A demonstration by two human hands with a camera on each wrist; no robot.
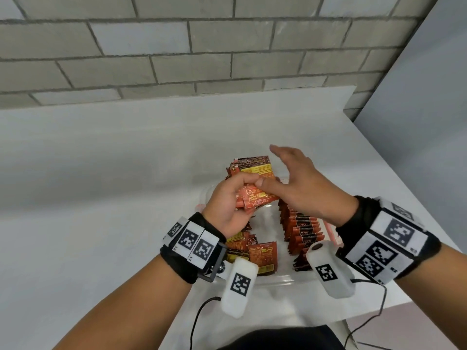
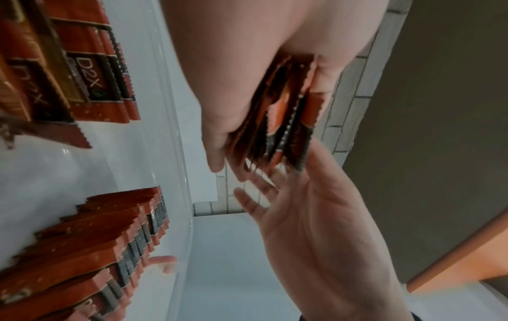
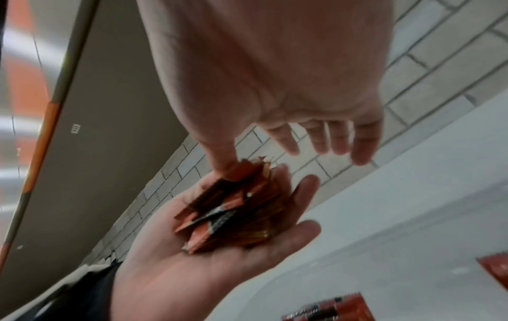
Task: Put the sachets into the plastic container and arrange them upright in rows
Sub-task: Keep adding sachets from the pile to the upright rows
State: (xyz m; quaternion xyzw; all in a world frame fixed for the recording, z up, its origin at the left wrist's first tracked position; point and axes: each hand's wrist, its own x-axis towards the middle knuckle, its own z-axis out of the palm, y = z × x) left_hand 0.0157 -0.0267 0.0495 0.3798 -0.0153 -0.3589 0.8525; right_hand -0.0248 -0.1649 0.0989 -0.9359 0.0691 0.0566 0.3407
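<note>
Sachets [image 1: 252, 184] sit as a bundle in the left hand [image 1: 228, 205], whose fingers curl around them, above the plastic container [image 1: 283, 279]. The right hand [image 1: 300, 184] is spread open, its thumb touching the bundle. A row of sachets [image 1: 302, 231] stands upright in the container.

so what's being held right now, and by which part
The left hand grips a stack of sachets by its lower half, fingers curled round it. The right hand holds nothing; only its thumb touches the stack.
</note>
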